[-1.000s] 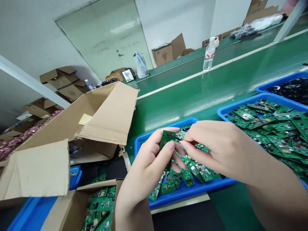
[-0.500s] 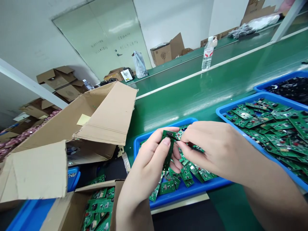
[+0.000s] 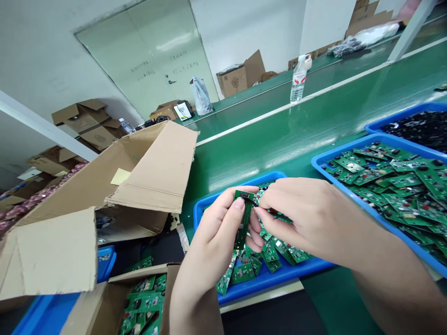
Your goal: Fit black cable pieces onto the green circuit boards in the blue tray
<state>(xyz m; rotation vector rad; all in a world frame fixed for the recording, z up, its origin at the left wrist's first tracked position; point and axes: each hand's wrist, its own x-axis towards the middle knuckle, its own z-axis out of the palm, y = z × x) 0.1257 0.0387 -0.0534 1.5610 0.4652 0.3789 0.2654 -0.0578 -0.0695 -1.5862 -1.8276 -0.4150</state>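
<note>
My left hand (image 3: 216,228) holds a narrow green circuit board (image 3: 240,235) upright, the thumb pressed on its face and the fingers behind it. Near the board's top end sits a small dark rectangular connector. My right hand (image 3: 310,218) is closed, with thumb and forefinger pinching a thin black piece (image 3: 252,202) that reaches across the board just below the connector. I cannot make out its exact kind. Beneath both hands lies a blue tray (image 3: 240,298) with many green circuit boards in it.
Another blue tray (image 3: 316,163) of circuit boards stands at the right, with a tray of black parts (image 3: 419,128) behind it. An open cardboard box (image 3: 153,167) is on the left; a smaller box (image 3: 94,304) below holds boards. A water bottle (image 3: 298,81) stands farther back.
The black piece in my right hand has moved left, from the board's edge onto its face beneath the connector. My left hand has tilted the board slightly.
</note>
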